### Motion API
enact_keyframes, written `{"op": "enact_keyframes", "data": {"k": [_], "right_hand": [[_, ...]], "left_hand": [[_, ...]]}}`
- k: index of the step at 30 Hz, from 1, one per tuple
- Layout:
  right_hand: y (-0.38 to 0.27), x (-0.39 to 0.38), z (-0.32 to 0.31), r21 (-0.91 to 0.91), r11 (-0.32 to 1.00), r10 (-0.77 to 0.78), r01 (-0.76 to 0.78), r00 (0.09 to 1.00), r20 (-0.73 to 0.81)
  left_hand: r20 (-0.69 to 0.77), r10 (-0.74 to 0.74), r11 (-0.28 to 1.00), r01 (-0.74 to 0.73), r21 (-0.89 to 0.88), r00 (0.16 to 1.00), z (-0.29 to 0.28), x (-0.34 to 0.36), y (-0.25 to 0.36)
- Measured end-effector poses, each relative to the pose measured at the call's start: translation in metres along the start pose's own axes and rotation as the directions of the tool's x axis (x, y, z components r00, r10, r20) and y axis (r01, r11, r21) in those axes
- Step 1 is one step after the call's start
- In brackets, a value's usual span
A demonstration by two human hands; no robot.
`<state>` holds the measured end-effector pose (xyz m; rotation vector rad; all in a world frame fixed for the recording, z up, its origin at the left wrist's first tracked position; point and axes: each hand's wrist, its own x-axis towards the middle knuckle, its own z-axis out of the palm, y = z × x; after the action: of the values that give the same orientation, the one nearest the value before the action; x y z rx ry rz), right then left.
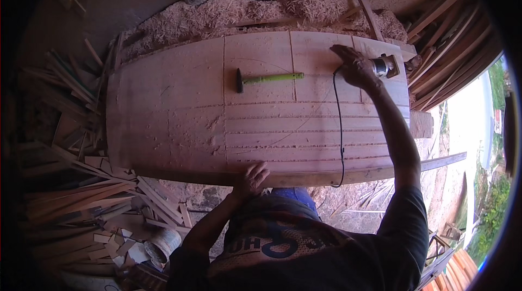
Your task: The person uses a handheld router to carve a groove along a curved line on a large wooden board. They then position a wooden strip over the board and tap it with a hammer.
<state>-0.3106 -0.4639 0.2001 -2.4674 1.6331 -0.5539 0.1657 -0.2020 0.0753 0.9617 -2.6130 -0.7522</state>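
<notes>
A pale wooden panel [179, 128] with cut grooves and scattered shavings spans the view. My left hand [251, 178] rests on its near edge, fingers bent and slightly apart. My right hand [356, 65] is over the far right of the panel, fingers stretched leftward, right beside a power tool [383, 66] with a silver metal body; whether it touches the tool is unclear. A black cord [340, 122] runs from under that hand down over the near edge. A hammer [272, 77] with a green handle and dark head lies near the middle of the panel.
Shavings [310, 3] are heaped along the far edge. Piles of offcuts and strips [70, 188] crowd the left, with a pale cylindrical container [163, 245] below. Long boards [446, 46] are stacked at upper right. A strip [443, 160] juts out at right toward a bright opening with greenery.
</notes>
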Motion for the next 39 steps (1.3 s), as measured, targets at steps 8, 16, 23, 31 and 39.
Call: {"op": "enact_keyframes", "data": {"k": [8,16,23,31,39], "right_hand": [[-0.142,0.035,0.170,0.035,0.999,-0.002,0.002,1.000,-0.024],[-0.188,-0.031,0.195,0.249,0.965,-0.095,0.087,0.995,0.021],[-0.237,-0.107,0.185,0.200,0.970,-0.161,0.134,0.979,0.122],[-0.232,-0.213,0.093,0.196,0.976,0.030,-0.099,0.945,0.326],[-0.207,-0.280,0.095,0.051,0.999,-0.034,0.017,0.935,0.353]], "left_hand": [[-0.017,-0.119,0.990,0.120,0.069,0.993,-0.018,-0.005,0.003],[0.055,-0.324,0.910,0.295,0.290,0.944,-0.040,-0.048,-0.015],[0.041,-0.255,0.922,0.230,0.313,0.966,-0.043,-0.050,-0.031],[-0.057,-0.016,0.856,0.043,0.516,0.998,-0.038,-0.056,-0.050],[-0.024,0.003,0.857,0.010,0.515,1.000,-0.019,-0.050,-0.047]]}}
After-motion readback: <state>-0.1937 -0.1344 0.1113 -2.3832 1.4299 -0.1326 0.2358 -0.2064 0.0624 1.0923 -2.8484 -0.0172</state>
